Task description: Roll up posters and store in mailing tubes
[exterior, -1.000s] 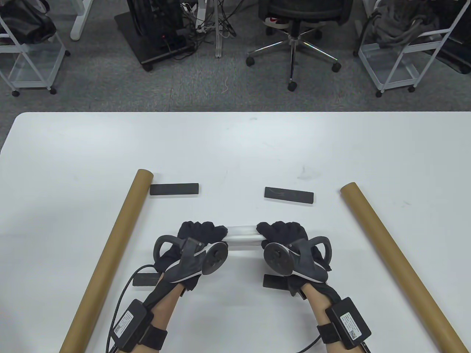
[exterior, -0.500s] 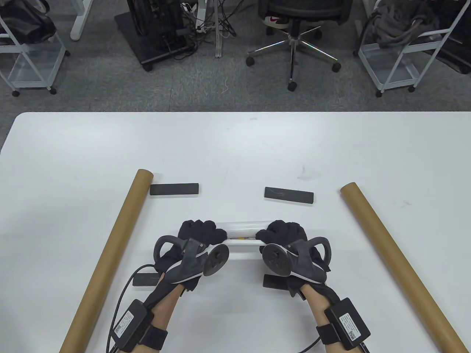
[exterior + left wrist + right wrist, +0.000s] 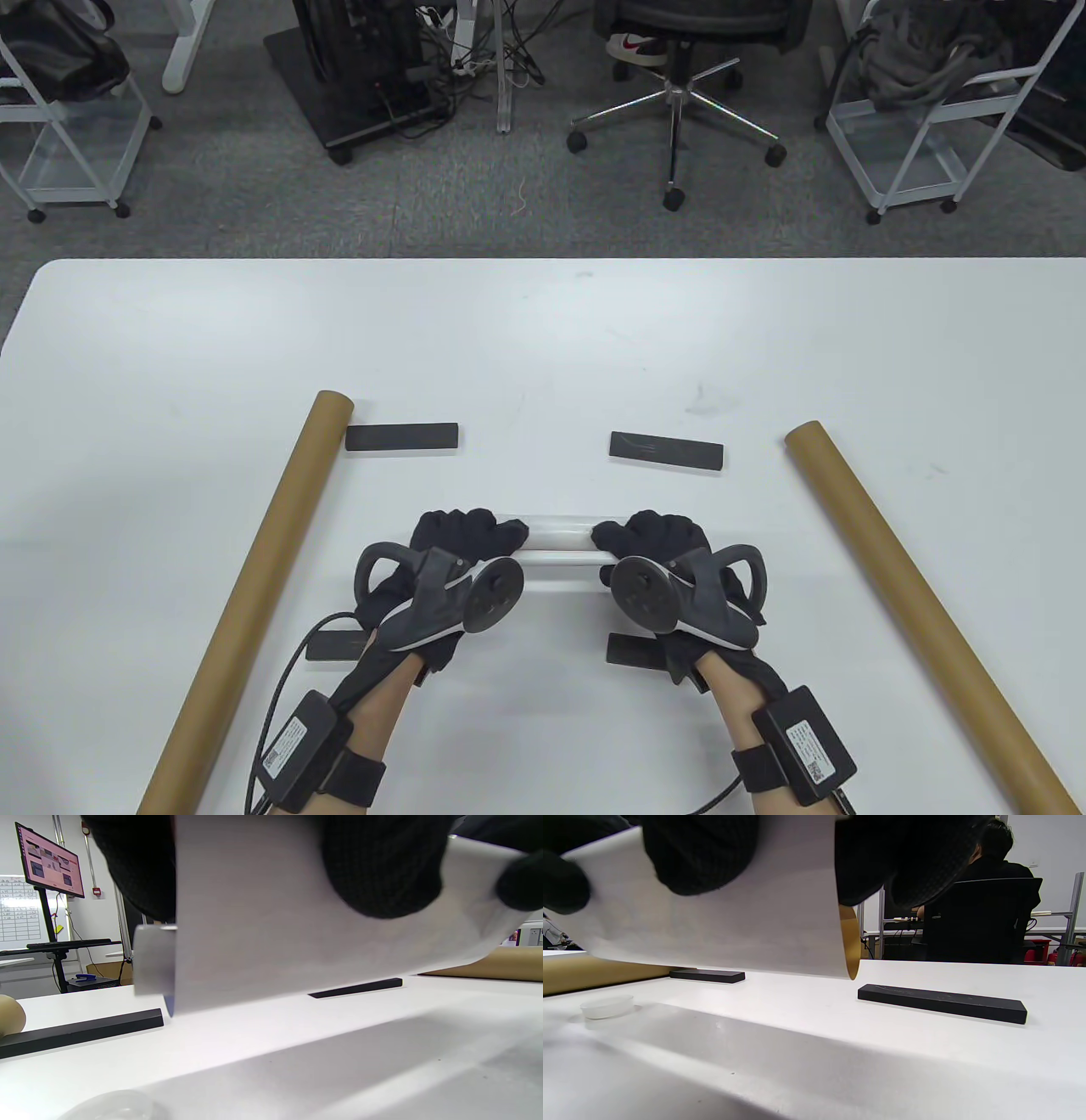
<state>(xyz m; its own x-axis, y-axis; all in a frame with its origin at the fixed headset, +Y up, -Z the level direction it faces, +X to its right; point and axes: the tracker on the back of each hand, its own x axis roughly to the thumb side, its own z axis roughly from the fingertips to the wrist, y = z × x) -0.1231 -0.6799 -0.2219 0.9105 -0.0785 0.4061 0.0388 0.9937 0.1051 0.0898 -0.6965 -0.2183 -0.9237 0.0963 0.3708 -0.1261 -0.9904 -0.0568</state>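
Observation:
A white rolled poster (image 3: 560, 536) is held just above the table between both hands. My left hand (image 3: 465, 533) grips its left end, fingers curled round the roll (image 3: 271, 921). My right hand (image 3: 649, 535) grips the right end, where the roll (image 3: 734, 921) shows a golden inner edge. Two brown mailing tubes lie on the table: the left tube (image 3: 254, 586) slants from near left up to the middle, the right tube (image 3: 908, 603) slants from near right up to the middle. The poster's ends are hidden under the gloves in the table view.
Black bar weights lie on the table: one (image 3: 403, 437) beside the left tube's far end, one (image 3: 667, 450) at centre right, two near ones (image 3: 335, 647) (image 3: 632, 652) partly under my wrists. A clear tube cap (image 3: 606, 1006) sits on the table. Office chair and carts stand beyond.
Both hands kept turning the roll in place; the poster's visible middle shifted slightly and the roll looks tighter. The hands stay at the same spot.

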